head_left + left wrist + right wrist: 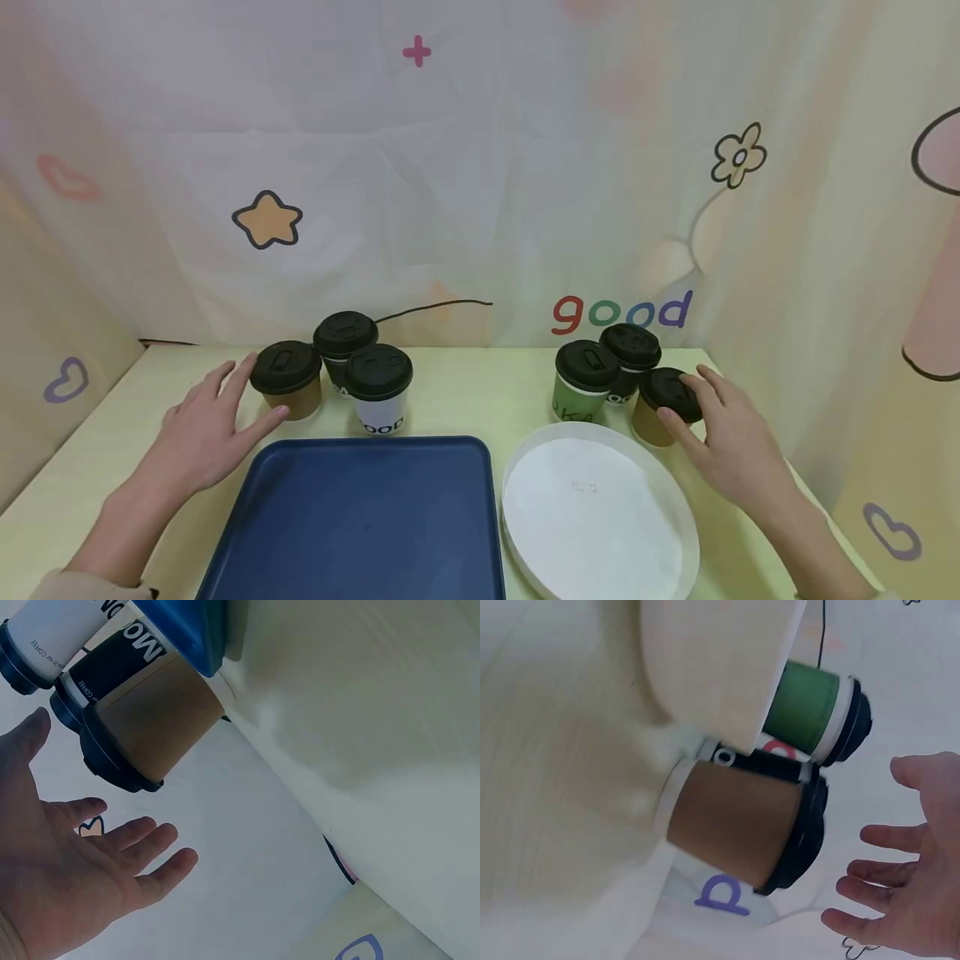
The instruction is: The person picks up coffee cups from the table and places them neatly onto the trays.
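Observation:
My left hand is spread beside a brown paper coffee cup with a black lid. In the left wrist view its fingers stand apart from that cup's lid. A black cup and a white cup, both black-lidded, stand just right of it. My right hand reaches with parted fingers over another brown cup. The right wrist view has a gap between these fingers and the lid. Next to that cup are a green cup and another black cup.
A dark blue rectangular tray lies in front of the left cups. To its right is a round white tray with a raised rim. A printed curtain hangs behind the pale yellow table.

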`<control>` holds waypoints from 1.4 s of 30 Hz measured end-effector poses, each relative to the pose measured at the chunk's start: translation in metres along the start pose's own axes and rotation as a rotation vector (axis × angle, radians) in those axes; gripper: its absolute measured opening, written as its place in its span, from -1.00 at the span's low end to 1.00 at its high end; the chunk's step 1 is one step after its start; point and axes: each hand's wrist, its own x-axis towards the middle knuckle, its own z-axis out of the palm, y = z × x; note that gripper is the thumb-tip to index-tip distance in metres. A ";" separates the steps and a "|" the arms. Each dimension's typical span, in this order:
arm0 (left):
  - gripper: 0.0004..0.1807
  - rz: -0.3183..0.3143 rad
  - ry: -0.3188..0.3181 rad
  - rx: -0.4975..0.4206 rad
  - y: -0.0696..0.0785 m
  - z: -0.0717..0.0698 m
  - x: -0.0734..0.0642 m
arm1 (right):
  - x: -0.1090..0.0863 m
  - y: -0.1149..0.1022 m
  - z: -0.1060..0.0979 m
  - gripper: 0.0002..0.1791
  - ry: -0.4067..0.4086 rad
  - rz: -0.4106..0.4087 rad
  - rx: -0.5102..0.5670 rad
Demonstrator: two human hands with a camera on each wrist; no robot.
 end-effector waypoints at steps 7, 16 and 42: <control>0.02 0.041 0.022 -0.029 0.005 0.002 0.006 | -0.003 -0.037 0.003 -0.59 -0.001 -0.090 0.004; -0.04 0.064 -0.012 -0.048 0.010 0.004 0.015 | -0.017 -0.082 0.009 -0.67 -0.061 -0.191 -0.015; -0.01 0.052 -0.069 -0.104 0.016 0.008 0.028 | -0.067 -0.176 0.055 -0.51 -0.630 -0.301 0.137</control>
